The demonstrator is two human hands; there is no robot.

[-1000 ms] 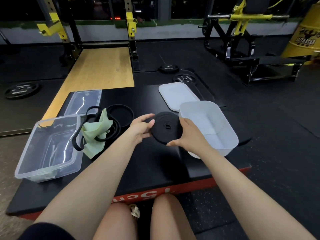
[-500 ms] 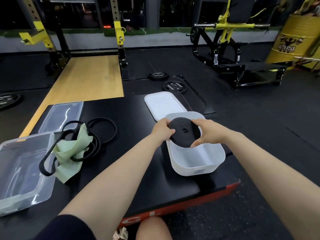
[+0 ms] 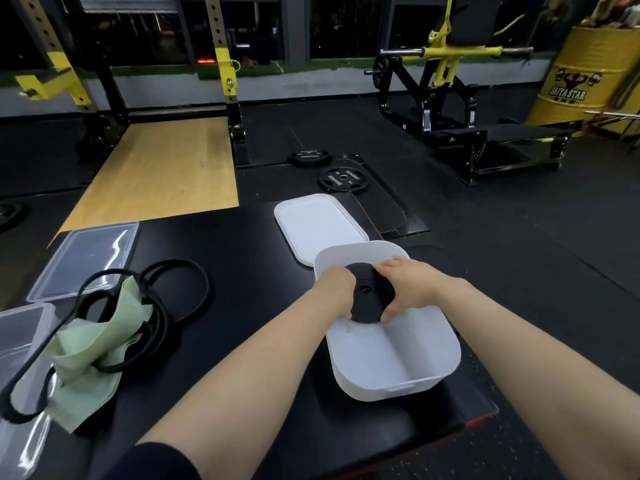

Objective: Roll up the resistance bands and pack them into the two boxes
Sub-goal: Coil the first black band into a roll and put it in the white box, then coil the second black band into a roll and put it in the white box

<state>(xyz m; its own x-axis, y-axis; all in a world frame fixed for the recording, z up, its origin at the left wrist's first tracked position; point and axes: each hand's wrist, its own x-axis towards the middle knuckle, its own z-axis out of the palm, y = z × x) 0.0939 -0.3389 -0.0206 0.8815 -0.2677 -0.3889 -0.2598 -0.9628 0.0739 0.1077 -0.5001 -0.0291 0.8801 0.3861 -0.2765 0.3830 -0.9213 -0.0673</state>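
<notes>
Two hands [image 3: 372, 292] grip a tightly coiled black band roll [image 3: 369, 296] inside the white box [image 3: 398, 362].

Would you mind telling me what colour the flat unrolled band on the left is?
Pale green, tangled with black loop bands; head view.

Dim gym light — wide-angle bending and soft blur at edges.

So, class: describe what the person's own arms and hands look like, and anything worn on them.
Both forearms are bare, and neither the left hand nor the right hand shows a glove, ring or watch. A dark sleeve covers the left upper arm at the bottom edge of the head view. No markings are visible.
</notes>
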